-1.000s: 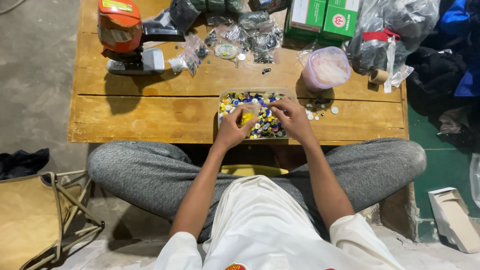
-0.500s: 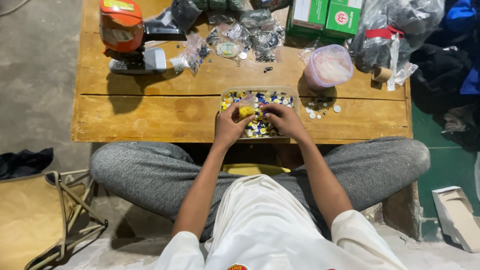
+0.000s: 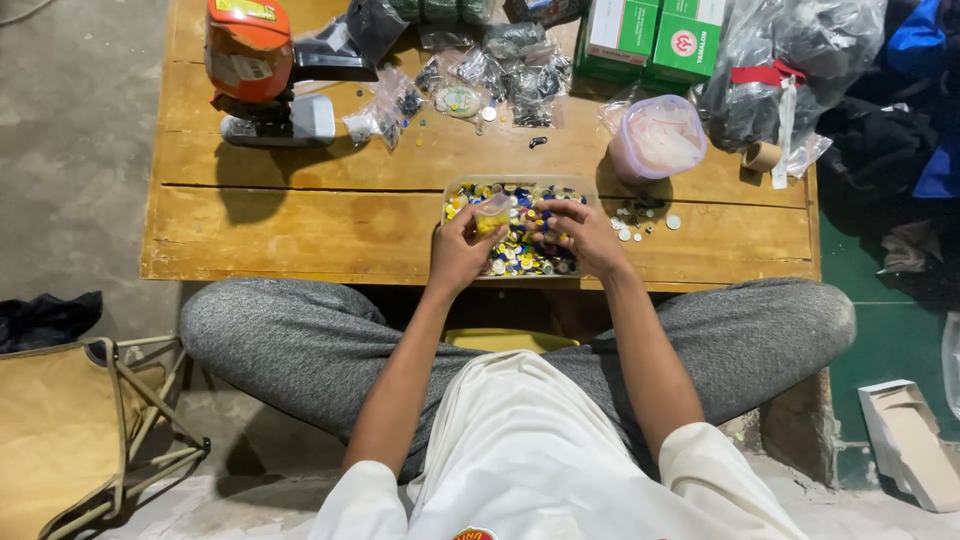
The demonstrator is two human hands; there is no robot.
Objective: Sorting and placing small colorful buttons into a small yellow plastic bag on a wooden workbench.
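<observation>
holding the small clear bag [image 3: 492,212] pinched in our left hand [image 3: 462,250], we should keep its mouth wide while our right hand [image 3: 580,235], fingers closed on buttons, works above the tray [image 3: 520,255].

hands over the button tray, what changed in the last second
The left hand has lifted a small clear bag with yellow pieces just above the tray of coloured buttons. The right hand drew in beside it, fingers over the tray's middle. The tray, the orange machine and the pink tub stayed put.
</observation>
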